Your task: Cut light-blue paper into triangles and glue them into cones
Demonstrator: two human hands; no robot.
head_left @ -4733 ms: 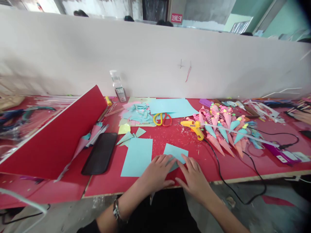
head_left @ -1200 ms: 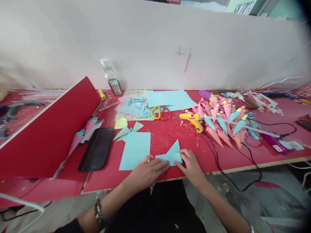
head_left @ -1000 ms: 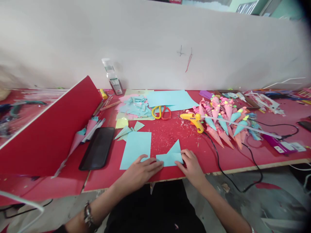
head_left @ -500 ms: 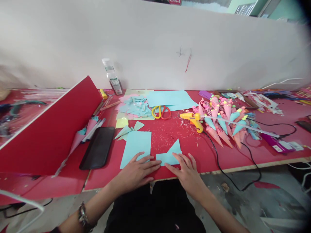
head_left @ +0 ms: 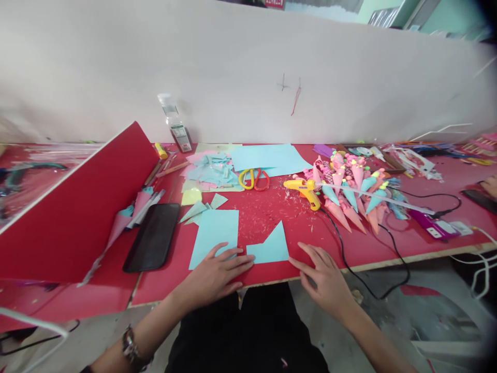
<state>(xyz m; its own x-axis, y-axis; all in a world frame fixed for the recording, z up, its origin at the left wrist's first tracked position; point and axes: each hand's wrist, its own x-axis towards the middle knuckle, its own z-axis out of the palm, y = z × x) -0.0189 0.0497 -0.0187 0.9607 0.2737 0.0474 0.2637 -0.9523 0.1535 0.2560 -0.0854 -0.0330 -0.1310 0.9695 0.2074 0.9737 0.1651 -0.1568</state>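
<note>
A small piece of light-blue paper (head_left: 272,248), folded with one pointed corner standing up at its right, lies flat near the table's front edge. My left hand (head_left: 221,269) rests palm down, fingers stretched, its fingertips at that piece's left end. Under its upper fingers is the lower part of a larger light-blue sheet (head_left: 216,230). To the right, my right hand (head_left: 322,277) is spread on the table edge, a fingertip by the folded piece's lower right corner. Neither hand grips anything.
Behind lie scissors (head_left: 254,179) with yellow and red handles, blue paper scraps (head_left: 215,168) and a large blue sheet (head_left: 272,158). A yellow glue gun (head_left: 305,191) sits beside a pile of paper cones (head_left: 355,191). Left are a black tray (head_left: 153,237), a red board (head_left: 85,217) and a bottle (head_left: 176,127).
My right hand has slid right, off the folded paper, uncovering its right side. My left hand stays about where it was. The view has shifted slightly.
</note>
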